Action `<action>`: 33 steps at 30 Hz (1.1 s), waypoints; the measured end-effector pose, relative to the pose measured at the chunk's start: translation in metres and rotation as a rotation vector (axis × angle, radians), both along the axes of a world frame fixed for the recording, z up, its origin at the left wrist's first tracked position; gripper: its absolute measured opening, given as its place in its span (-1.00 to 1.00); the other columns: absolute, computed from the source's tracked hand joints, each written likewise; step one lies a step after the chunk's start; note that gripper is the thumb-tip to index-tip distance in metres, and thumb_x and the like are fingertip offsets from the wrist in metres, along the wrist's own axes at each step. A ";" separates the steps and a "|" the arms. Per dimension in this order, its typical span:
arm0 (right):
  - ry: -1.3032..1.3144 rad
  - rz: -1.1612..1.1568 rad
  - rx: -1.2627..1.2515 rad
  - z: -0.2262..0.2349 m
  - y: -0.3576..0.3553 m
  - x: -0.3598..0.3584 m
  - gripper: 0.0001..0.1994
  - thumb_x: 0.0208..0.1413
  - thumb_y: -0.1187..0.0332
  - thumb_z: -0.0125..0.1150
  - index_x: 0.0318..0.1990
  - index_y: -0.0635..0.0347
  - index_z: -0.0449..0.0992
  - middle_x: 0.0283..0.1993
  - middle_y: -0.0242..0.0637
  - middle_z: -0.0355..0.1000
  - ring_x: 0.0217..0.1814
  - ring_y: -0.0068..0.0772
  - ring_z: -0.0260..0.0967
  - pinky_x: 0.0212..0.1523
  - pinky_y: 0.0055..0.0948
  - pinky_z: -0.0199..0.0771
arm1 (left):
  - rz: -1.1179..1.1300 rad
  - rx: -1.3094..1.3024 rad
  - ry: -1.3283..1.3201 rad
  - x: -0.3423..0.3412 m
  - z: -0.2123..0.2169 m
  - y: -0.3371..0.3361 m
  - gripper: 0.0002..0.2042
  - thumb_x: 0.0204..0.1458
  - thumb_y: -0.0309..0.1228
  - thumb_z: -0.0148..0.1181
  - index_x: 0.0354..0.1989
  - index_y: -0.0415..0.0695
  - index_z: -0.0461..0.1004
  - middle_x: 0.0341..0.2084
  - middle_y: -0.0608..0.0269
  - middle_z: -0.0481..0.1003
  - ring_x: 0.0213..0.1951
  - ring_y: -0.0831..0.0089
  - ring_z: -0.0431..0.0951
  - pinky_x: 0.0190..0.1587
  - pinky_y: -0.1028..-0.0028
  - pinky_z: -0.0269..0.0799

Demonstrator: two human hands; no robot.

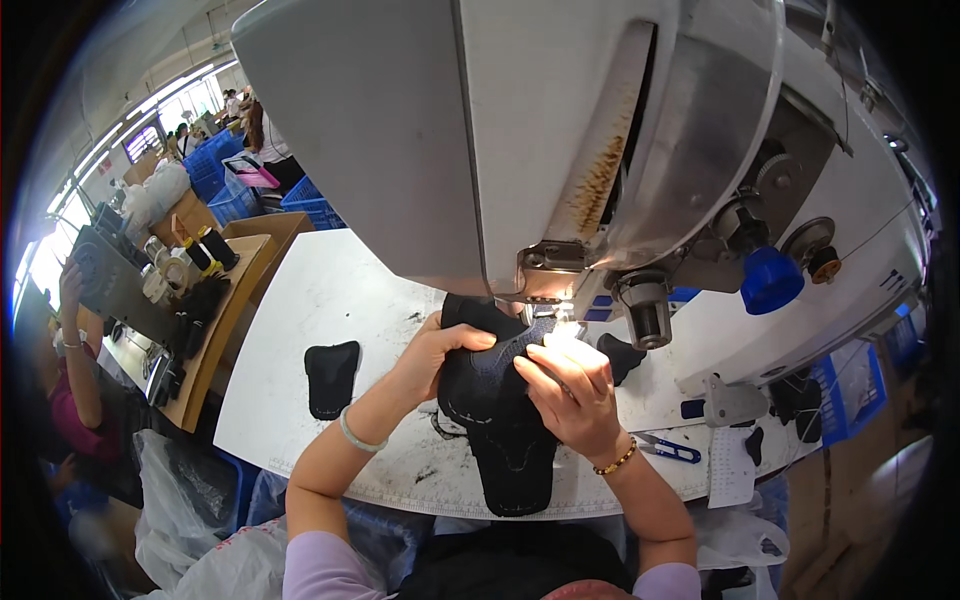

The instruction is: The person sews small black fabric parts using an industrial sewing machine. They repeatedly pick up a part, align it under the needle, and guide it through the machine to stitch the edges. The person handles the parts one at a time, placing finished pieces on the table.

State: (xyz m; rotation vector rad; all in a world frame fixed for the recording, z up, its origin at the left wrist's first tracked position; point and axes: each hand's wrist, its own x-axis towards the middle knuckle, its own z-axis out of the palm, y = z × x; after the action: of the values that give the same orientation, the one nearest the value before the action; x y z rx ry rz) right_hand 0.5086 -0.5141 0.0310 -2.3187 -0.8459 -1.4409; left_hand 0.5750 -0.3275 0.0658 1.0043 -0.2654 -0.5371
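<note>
Both hands [445, 352] [570, 392] forward — fingers curled, gripping

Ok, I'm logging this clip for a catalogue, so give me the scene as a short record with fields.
Setting: white worktable under a large sewing machine
Left hand: grips the black shoe upper at its left edge
Right hand: presses on the upper near the needle
Nearby: loose black fabric piece, blue-handled snips

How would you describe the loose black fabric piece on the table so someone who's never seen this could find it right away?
Start at the big grey sewing machine above the white table. Left of the left hand, the loose black fabric piece lies flat and alone on the tabletop. Unlike the larger black piece under the needle, no hand touches it.
</note>
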 end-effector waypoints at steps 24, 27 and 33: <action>0.046 0.099 0.119 0.005 -0.024 0.003 -0.75 -0.19 0.42 0.26 -0.25 0.07 0.57 -0.18 -0.45 0.47 -0.17 -0.40 0.34 -0.12 -0.39 0.31 | 0.164 -0.158 0.113 -0.032 -0.021 -0.019 -0.77 -0.10 -0.61 0.11 -0.20 -0.33 0.44 -0.33 0.14 0.51 -0.30 0.43 0.55 -0.19 0.44 0.52; 0.166 0.165 0.227 0.008 -0.037 0.008 -0.78 -0.17 0.40 0.28 -0.28 0.14 0.57 -0.23 -0.26 0.51 -0.21 -0.24 0.42 -0.12 -0.38 0.36 | 0.206 -0.110 -0.123 -0.043 -0.020 -0.028 -0.76 -0.06 -0.61 0.17 -0.16 -0.31 0.43 -0.29 0.19 0.52 -0.25 0.51 0.52 -0.15 0.49 0.47; 0.373 0.344 0.492 -0.002 -0.050 0.020 -0.70 -0.25 0.51 0.38 -0.25 0.19 0.56 -0.18 -0.23 0.52 -0.18 -0.42 0.43 -0.13 -0.47 0.42 | 0.353 0.196 -0.477 -0.055 -0.015 -0.041 -0.80 0.01 -0.50 0.21 -0.19 -0.29 0.44 -0.32 0.28 0.52 -0.28 0.61 0.48 -0.20 0.57 0.41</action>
State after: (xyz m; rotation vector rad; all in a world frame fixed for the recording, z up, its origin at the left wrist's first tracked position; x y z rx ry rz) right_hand 0.5287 -0.5638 0.0286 -1.8706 -0.6494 -0.9049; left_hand 0.5203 -0.3680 0.0513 1.3323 -0.4523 0.0058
